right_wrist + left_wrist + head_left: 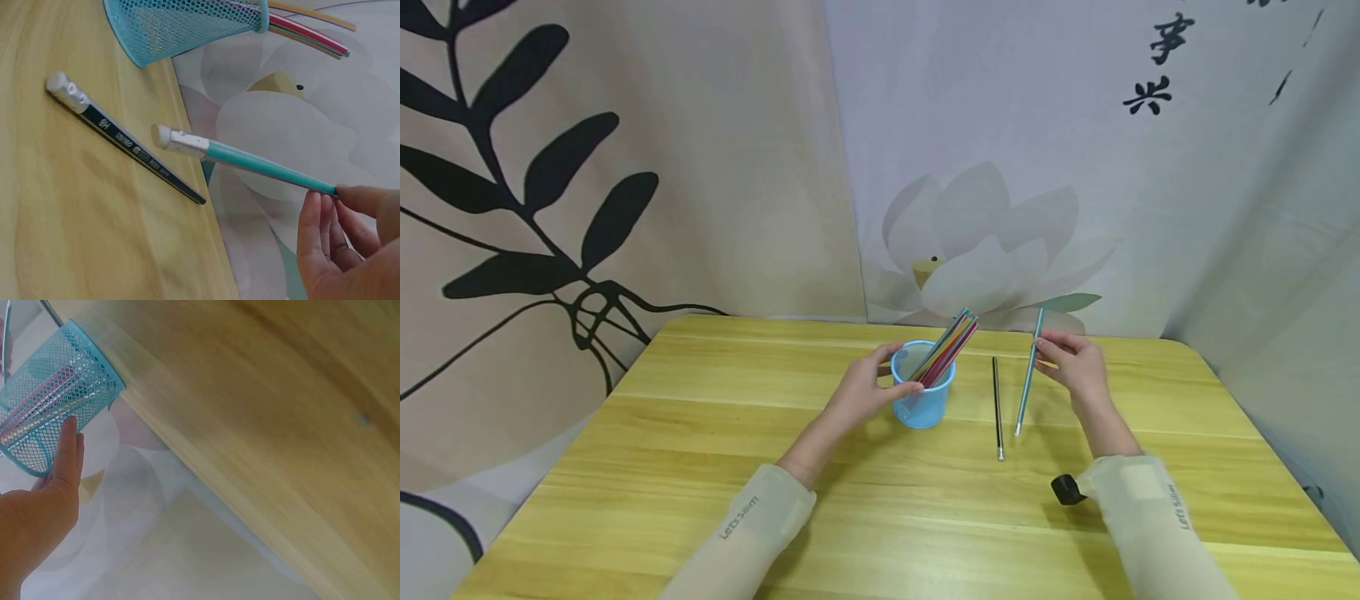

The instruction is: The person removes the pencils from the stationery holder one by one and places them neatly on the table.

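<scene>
A light-blue mesh pencil cup [925, 411] stands toward the back of the table, and my left hand [859, 390] grips its side near the rim, thumb in front and fingers behind. Several coloured pencils [950, 352] lean to the right inside it. To the cup's right, my right hand [1077, 367] pinches a teal pencil [262, 166] near its far end between thumb and fingertips. Its white eraser [164, 136] points down toward the table. Between cup and right hand lies a black pencil [997, 407] marked HB, its eraser end toward me.
The wooden table [925, 533] has its back edge just behind the cup, against a printed curtain [760, 167] with leaves and a lotus. A small black object [1067, 489] sits by the right sleeve cuff.
</scene>
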`<state>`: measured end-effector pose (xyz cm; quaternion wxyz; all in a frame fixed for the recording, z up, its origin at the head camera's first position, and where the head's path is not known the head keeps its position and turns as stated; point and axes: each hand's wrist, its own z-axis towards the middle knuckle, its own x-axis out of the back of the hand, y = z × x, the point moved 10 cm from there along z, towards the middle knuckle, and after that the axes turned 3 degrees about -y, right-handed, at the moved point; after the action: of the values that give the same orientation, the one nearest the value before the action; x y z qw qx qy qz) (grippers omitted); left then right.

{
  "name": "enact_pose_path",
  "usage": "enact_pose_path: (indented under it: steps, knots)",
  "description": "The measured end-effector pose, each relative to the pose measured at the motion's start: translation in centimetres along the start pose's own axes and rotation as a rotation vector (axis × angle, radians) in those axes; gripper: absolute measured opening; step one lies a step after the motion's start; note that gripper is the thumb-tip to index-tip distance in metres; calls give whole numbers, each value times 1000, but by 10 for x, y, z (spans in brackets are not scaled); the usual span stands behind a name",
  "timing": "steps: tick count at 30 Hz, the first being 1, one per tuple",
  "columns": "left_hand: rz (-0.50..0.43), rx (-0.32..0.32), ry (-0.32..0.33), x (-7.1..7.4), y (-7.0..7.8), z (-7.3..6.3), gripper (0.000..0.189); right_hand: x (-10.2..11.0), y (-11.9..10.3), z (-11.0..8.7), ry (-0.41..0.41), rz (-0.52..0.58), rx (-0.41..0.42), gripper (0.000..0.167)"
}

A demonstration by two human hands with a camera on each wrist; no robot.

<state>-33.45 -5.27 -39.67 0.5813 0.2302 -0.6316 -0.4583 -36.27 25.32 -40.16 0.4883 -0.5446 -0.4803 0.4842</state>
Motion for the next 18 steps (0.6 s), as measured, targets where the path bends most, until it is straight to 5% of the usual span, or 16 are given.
enact_pose_path:
  steps: [9,18]
  knots:
    - [-2,3,-2,0,-1,0,76,-7,21,7,-39,-112,-90,35]
    - [-8,-5,4,0,-1,0,74,-11,38,11,-68,-195,-166,41]
